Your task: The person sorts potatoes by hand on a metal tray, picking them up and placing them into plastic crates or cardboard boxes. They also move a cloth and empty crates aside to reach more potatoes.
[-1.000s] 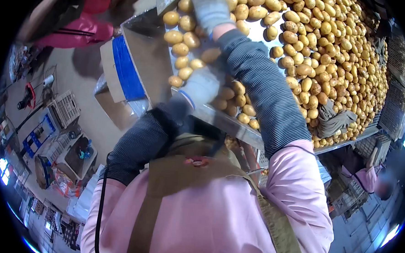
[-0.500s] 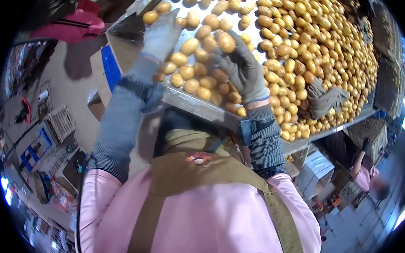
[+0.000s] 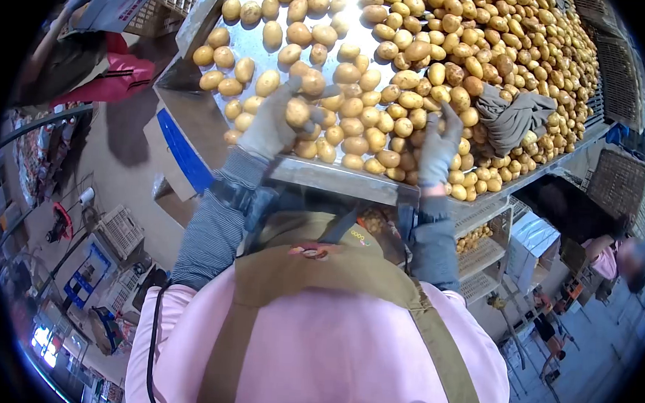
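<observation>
Many yellow-brown round fruits or potatoes [image 3: 352, 126] lie on a metal table [image 3: 324, 174], thinly at the left and heaped at the right. My left hand [image 3: 272, 122], in a grey glove, is closed around one of them near the table's front edge; another lies by its fingertips. My right hand [image 3: 440, 149], also gloved, rests among the produce further right with its fingers apart and nothing visibly in them. A crumpled grey cloth [image 3: 513, 118] lies on the heap to the right of my right hand.
Below the table's right side are crates [image 3: 480, 257] holding more produce and a white box [image 3: 532, 245]. A person in pink [image 3: 125, 78] stands at the upper left beside a carton [image 3: 121, 1]. Another person [image 3: 604, 258] is at the far right.
My right hand has moved right, off the piece it was at. My left hand has moved down and right and now holds a piece. More pieces are spread across the table's left part.
</observation>
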Tool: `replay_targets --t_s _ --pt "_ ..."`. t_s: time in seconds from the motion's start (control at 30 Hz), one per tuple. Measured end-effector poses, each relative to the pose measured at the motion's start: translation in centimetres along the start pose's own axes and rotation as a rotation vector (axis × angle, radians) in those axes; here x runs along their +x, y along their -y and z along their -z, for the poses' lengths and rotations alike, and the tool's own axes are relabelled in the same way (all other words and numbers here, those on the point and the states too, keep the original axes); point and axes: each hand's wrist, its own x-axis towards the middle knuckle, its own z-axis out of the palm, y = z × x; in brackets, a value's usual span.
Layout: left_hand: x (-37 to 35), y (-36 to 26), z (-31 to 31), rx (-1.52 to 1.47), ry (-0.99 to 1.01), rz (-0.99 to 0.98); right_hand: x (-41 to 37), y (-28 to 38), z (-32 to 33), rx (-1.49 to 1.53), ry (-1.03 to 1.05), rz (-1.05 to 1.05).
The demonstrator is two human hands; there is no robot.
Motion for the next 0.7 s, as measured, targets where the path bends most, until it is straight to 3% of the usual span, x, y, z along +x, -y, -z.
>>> replay_targets --t_s 0.07,0.1,0.17,0.2,0.23,0.3,0.33,0.4,0.43,0.53,0.6,0.67,0.7 --pt "-0.1 0.2 0.6 0.73 0.007 -0.236 -0.4 -0.6 -3.6 -0.452 -0.004 0.418" --pt "0.2 0.8 0.7 1.059 -0.008 -0.357 -0.1 0.5 -4.6 -0.388 0.071 0.497" --pt "0.4 0.8 0.0 1.189 -0.068 -0.295 -0.7 1.5 -9.4 -0.165 0.282 0.467" --pt "0.4 0.6 -0.3 1.172 -0.078 -0.259 -1.4 4.9 -10.0 -0.288 0.406 0.478" --pt "0.5 0.5 -0.3 1.136 -0.069 -0.269 -0.9 6.5 -10.6 -0.414 0.499 0.521" --pt "0.5 0.8 0.8 1.035 0.045 -0.354 -0.4 5.7 -11.2 -0.407 0.475 0.676" --pt "-0.5 -0.4 1.0 0.758 0.116 -0.358 0.1 5.1 -10.8 -0.456 0.487 0.72" --pt "-1.8 -0.4 1.9 0.234 0.117 -0.156 1.3 3.5 -8.5 -0.503 0.441 0.605" --pt "-2.7 1.0 2.8 -0.01 0.048 0.046 1.8 2.9 -7.3 -0.522 0.423 0.555" --pt "-3.1 1.6 3.1 -0.324 0.022 0.202 1.2 2.7 -5.2 -0.419 0.344 0.518" --pt "-3.7 -0.4 2.3 -0.277 -0.031 0.243 -0.6 3.7 -4.9 -0.293 0.239 0.465" --pt "-3.5 -1.7 1.3 -0.318 -0.073 0.267 -2.7 6.5 -4.2 -0.022 0.321 0.423" --pt "-3.4 -1.0 1.1 -0.347 -0.066 0.219 -4.1 8.1 -3.9 0.133 0.481 0.255"
